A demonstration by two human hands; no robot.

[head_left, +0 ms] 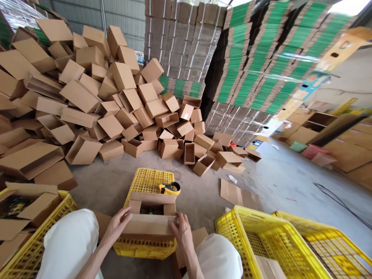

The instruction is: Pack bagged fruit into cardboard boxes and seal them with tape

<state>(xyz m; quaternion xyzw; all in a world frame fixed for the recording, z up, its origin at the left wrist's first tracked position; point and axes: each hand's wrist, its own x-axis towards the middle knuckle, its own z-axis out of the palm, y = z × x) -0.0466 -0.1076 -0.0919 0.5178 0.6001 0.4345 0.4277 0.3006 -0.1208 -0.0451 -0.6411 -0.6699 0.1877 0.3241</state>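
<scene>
A small cardboard box (148, 226) stands in front of me on an upturned yellow crate (139, 250). Its top flaps are partly raised, and through the gap I see dark contents that I cannot make out. My left hand (117, 224) grips the left end of the near flap, with the fingers at its upper edge. At the right end, my right hand (183, 229) holds the same flap, and something clear and shiny, like a bit of tape, shows beside its fingers. Behind the box, a yellow and black tape dispenser (169, 188) lies on the crate.
To my left, a yellow crate (67, 201) holds an open carton (37, 211). Two more yellow crates (242, 217) stand at my right. A large heap of boxes (84, 97) and strapped cardboard stacks (244, 62) rise ahead. Flat cardboard (240, 193) lies on the floor.
</scene>
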